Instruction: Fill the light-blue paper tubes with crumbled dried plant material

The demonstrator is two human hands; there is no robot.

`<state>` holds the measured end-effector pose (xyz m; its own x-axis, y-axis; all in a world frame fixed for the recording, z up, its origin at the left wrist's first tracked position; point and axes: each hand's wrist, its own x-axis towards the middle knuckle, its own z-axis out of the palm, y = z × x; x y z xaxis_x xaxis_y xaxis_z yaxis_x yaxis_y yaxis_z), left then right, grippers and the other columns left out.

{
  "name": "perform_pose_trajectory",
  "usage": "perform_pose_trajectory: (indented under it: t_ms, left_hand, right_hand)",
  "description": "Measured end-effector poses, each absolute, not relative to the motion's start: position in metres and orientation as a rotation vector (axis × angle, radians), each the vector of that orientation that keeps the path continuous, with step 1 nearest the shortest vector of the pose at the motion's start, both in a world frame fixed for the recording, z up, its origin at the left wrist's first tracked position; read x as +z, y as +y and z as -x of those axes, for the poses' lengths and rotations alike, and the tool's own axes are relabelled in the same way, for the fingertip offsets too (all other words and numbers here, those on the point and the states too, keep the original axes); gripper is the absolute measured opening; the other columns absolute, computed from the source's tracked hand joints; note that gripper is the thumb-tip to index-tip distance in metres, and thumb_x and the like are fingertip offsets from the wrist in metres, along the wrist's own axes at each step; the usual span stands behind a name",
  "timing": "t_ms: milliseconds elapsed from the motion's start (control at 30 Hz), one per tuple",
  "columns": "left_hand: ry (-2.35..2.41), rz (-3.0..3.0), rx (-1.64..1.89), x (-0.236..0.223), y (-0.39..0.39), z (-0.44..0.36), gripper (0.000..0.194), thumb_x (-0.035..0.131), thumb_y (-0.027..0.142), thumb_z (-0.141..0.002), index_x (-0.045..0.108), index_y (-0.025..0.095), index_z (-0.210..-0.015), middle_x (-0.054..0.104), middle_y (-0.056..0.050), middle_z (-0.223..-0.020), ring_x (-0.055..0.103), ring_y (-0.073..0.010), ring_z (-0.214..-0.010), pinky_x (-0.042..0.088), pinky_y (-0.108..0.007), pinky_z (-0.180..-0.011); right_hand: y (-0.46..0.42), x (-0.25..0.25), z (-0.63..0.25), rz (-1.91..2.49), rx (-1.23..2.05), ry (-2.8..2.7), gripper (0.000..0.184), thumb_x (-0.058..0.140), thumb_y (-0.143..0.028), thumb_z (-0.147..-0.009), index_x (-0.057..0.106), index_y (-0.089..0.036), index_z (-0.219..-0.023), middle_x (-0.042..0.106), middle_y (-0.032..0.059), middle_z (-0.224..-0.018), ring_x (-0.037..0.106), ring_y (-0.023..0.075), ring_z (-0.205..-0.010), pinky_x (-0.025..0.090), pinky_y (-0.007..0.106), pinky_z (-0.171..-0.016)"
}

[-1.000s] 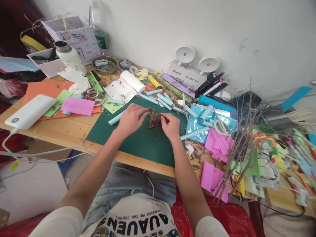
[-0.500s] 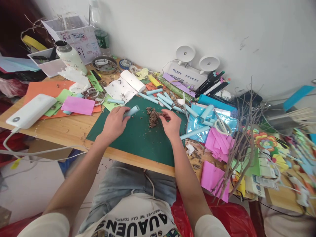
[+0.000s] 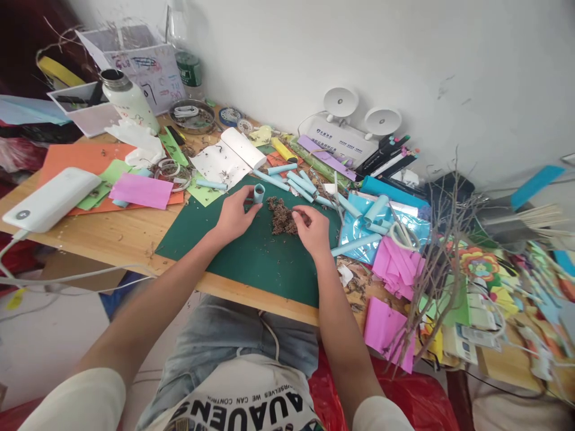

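Tube (image 3: 259, 196): just turned upright in left hand's (image 3: 234, 214) grip, mouth accessible beside crumbs (image 3: 280, 216); at crumbs with right hand (image 3: 313, 230), finger closure unclear.

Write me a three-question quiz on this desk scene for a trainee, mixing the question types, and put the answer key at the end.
1. True or false: the left hand holds a blue tube upright, with an open end facing up.
2. Fill in the colour: the brown pile lies on a ____ mat.
3. Which of these is the right hand nearest to?
A) the scissors
B) the brown pile
C) the white bottle

Key:
1. True
2. green
3. B
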<state>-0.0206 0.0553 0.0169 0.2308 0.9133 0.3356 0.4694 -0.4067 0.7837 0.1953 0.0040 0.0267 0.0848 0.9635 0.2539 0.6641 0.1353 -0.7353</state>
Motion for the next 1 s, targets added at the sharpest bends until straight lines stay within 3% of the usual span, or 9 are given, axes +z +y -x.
perform_pose_trajectory:
  t_ms: [167, 233, 300, 567, 733, 833, 1000]
  left_hand:
    - [1.307, -2.014, 1.103, 0.007, 0.053, 0.025, 0.029, 0.058, 0.028, -0.086, 0.056, 0.019, -0.114, 0.069, -0.006, -0.103, 0.067, -0.0192, -0.088, 0.054, -0.033, -0.082]
    - [1.294, -2.047, 1.087, 0.008, 0.052, 0.026, 0.030, 0.058, 0.028, -0.086, 0.056, 0.019, -0.115, 0.069, -0.006, -0.104, 0.067, -0.0196, -0.089, 0.053, -0.032, -0.082]
    - [1.264, -2.068, 1.054, 0.008, 0.051, 0.026, 0.030, 0.057, 0.028, -0.086, 0.056, 0.019, -0.115, 0.069, -0.007, -0.104, 0.067, -0.0201, -0.089, 0.053, -0.032, -0.080]
    - [1.241, -2.069, 1.063, 0.005, 0.050, 0.024, 0.031, 0.057, 0.029, -0.087, 0.057, 0.020, -0.116, 0.069, -0.007, -0.105, 0.067, -0.0209, -0.090, 0.053, -0.032, -0.080]
    - [1.203, -2.099, 1.076, 0.004, 0.051, 0.025, 0.031, 0.056, 0.029, -0.088, 0.056, 0.020, -0.117, 0.068, -0.008, -0.107, 0.066, -0.0218, -0.093, 0.053, -0.034, -0.081]
    - [1.188, -2.129, 1.074, 0.002, 0.050, 0.026, 0.030, 0.057, 0.030, -0.088, 0.056, 0.020, -0.117, 0.067, -0.008, -0.106, 0.066, -0.0218, -0.092, 0.054, -0.035, -0.080]
    - [1.137, -2.165, 1.110, 0.002, 0.047, 0.027, 0.031, 0.057, 0.032, -0.089, 0.056, 0.021, -0.117, 0.066, -0.009, -0.109, 0.066, -0.0207, -0.094, 0.054, -0.033, -0.082]
  right_hand:
    - [-0.002, 0.033, -0.206, 1.621, 0.590, -1.872, 0.023, 0.073, -0.035, -0.073, 0.072, -0.021, -0.090, 0.066, 0.0013, -0.076, 0.056, 0.0135, -0.058, 0.047, 0.028, -0.060]
    - [-0.002, 0.034, -0.208, 1.589, 0.616, -1.867, 0.012, 0.068, -0.030, -0.077, 0.073, -0.021, -0.081, 0.067, 0.0020, -0.076, 0.059, 0.0147, -0.062, 0.049, 0.028, -0.062]
    - [-0.001, 0.033, -0.210, 1.546, 0.595, -1.761, 0.013, 0.062, -0.029, -0.081, 0.072, -0.020, -0.078, 0.070, 0.0035, -0.080, 0.063, 0.0164, -0.069, 0.051, 0.029, -0.066]
    - [0.004, 0.025, -0.210, 1.637, 0.501, -1.625, 0.026, 0.056, -0.037, -0.088, 0.073, -0.020, -0.098, 0.073, 0.0056, -0.086, 0.065, 0.0178, -0.067, 0.052, 0.031, -0.067]
    - [0.003, 0.028, -0.213, 1.612, 0.605, -1.833, 0.017, 0.068, -0.034, -0.077, 0.074, -0.020, -0.086, 0.070, 0.0052, -0.083, 0.062, 0.0163, -0.063, 0.052, 0.031, -0.063]
    - [0.003, 0.030, -0.214, 1.540, 0.572, -1.761, 0.013, 0.066, -0.032, -0.079, 0.073, -0.021, -0.081, 0.069, 0.0043, -0.081, 0.062, 0.0170, -0.067, 0.053, 0.032, -0.066]
    - [0.005, 0.034, -0.213, 1.439, 0.592, -1.630, 0.012, 0.069, -0.032, -0.077, 0.072, -0.021, -0.078, 0.069, 0.0068, -0.102, 0.062, 0.0155, -0.067, 0.054, 0.033, -0.064]
